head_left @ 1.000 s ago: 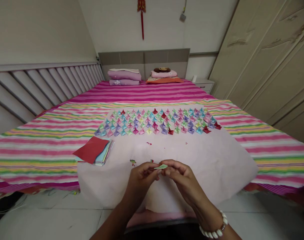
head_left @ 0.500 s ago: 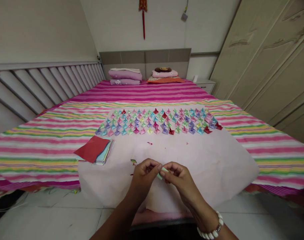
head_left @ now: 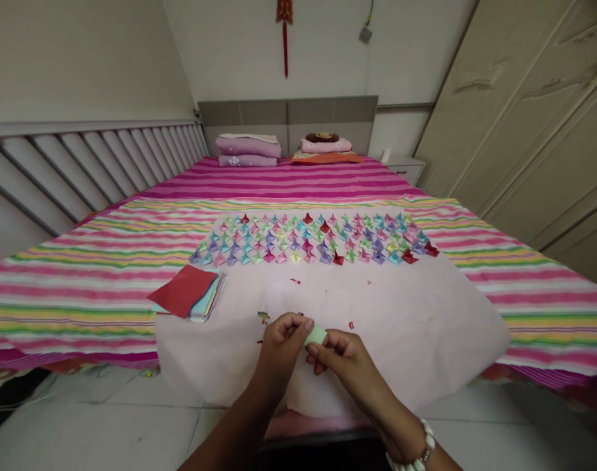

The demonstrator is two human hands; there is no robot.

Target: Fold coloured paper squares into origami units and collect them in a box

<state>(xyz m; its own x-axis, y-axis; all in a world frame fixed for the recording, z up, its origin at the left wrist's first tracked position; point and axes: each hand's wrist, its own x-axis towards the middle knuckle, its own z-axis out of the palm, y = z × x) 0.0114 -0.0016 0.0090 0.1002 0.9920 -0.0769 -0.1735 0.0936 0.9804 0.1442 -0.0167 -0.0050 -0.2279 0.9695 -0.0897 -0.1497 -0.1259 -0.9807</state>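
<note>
A small folded piece of pale green paper (head_left: 316, 334) is held between my two hands, above the near part of a large pale sheet (head_left: 416, 327). My left hand (head_left: 284, 340) pinches its left edge with thumb and index finger. On its right, my right hand (head_left: 338, 351) grips the lower edge, thumb on top and fingers curled beneath. Farther off on the sheet stand rows of several folded paper pieces (head_left: 307, 246) in many colours. To the left lies a stack of square papers (head_left: 210, 297) with a red sheet (head_left: 184, 290) on top, turned askew.
The pale sheet lies on a bed with a striped cover (head_left: 82, 275). Folded bedding (head_left: 249, 147) and a pink pillow (head_left: 326, 145) rest by the headboard (head_left: 254, 114). A slatted rail (head_left: 106, 157) runs along the left; a wardrobe (head_left: 533, 118) stands at the right.
The green paper now shows a broader flat face between my hands. My right hand has moved slightly down, uncovering a small red mark on the sheet.
</note>
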